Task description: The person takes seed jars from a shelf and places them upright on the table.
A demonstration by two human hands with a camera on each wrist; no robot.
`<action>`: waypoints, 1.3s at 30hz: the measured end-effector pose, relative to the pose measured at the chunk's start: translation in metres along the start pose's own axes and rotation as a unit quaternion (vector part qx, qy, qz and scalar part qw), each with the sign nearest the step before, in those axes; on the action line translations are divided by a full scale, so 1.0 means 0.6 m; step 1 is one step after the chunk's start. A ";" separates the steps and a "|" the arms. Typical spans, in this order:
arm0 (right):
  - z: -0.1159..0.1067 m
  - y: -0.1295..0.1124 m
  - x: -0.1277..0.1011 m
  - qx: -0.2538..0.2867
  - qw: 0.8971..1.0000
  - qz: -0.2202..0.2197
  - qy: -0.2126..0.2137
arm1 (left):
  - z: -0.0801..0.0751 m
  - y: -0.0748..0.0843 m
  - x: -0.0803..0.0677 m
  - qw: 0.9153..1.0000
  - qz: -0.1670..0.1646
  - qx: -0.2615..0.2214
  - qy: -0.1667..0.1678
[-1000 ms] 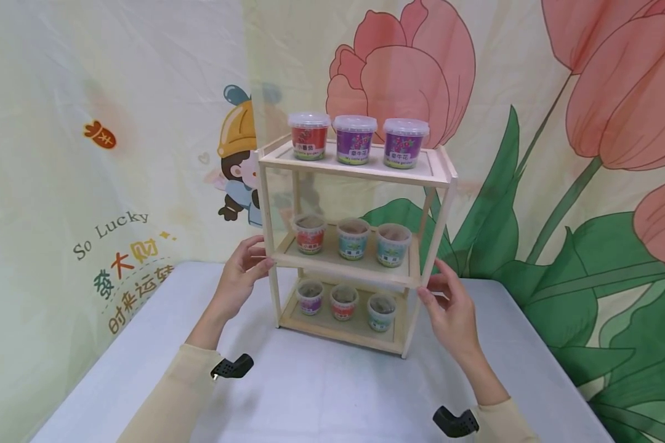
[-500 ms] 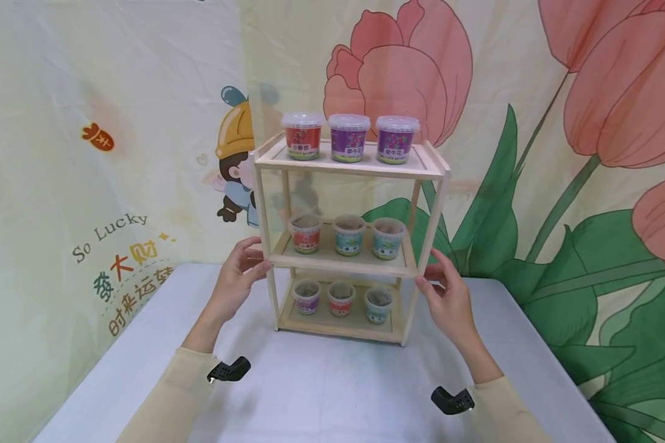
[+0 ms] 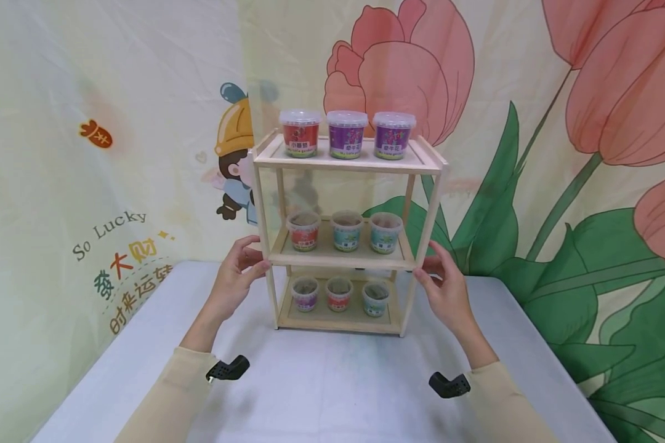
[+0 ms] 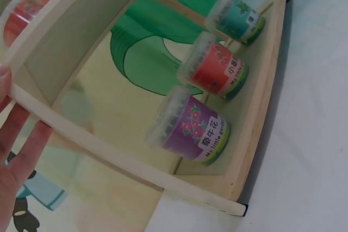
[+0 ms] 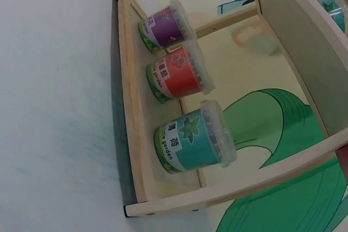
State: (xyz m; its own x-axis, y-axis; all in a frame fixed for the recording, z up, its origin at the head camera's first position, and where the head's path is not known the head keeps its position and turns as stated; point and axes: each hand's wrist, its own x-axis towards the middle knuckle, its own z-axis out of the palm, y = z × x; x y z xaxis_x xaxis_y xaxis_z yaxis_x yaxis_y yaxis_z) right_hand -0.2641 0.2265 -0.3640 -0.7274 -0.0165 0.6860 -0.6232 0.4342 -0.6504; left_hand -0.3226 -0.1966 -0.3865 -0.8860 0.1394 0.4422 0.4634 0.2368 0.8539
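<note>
- Left hand [image 3: 237, 278] is gripping the left front post of the three-tier pale wooden shelf rack [image 3: 345, 163] at middle-shelf height, fingers curled round the wood.
- Right hand [image 3: 443, 289] is gripping the right front post at the same height.
- Rack is standing upright between the two hands on the pale grey table [image 3: 321, 381].
- Below hand level, three small plastic pots are sitting on the bottom shelf: purple-labelled pot [image 4: 187, 129], red-labelled pot [image 4: 213, 66], teal-labelled pot [image 5: 193, 139].
- Level with the hands, three more open pots [image 3: 346, 231] are sitting in a row.
- Above the hands, three lidded pots [image 3: 346, 134] are lining the top shelf.
- Beyond the rack, a tulip-printed cloth backdrop [image 3: 587, 123] is hanging.
</note>
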 end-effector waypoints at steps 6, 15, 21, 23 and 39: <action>0.003 0.050 0.004 -0.005 1.000 0.006 -0.005 | 0.002 0.002 -0.003 1.000 0.005 0.005 0.001; -0.003 0.067 0.000 0.011 1.000 0.015 -0.017 | 0.010 0.004 -0.008 1.000 0.004 0.022 0.011; -0.005 0.070 0.004 0.007 1.000 0.010 -0.022 | 0.010 0.011 -0.010 0.999 0.005 0.030 0.017; -0.005 0.072 0.005 0.006 1.000 0.008 -0.025 | 0.010 0.012 -0.010 0.999 0.004 0.033 0.018; -0.001 0.067 0.001 0.001 1.000 0.009 -0.020 | 0.011 0.022 -0.011 0.999 0.006 0.044 0.031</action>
State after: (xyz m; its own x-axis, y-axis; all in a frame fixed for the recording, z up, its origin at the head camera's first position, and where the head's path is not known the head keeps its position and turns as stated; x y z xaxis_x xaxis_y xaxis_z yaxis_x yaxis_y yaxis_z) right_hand -0.2898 0.2443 -0.3895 -0.7495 -0.0437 0.6606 -0.6099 0.4336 -0.6633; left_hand -0.3107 -0.1882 -0.3800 -0.8787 0.0838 0.4700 0.4704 0.3203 0.8223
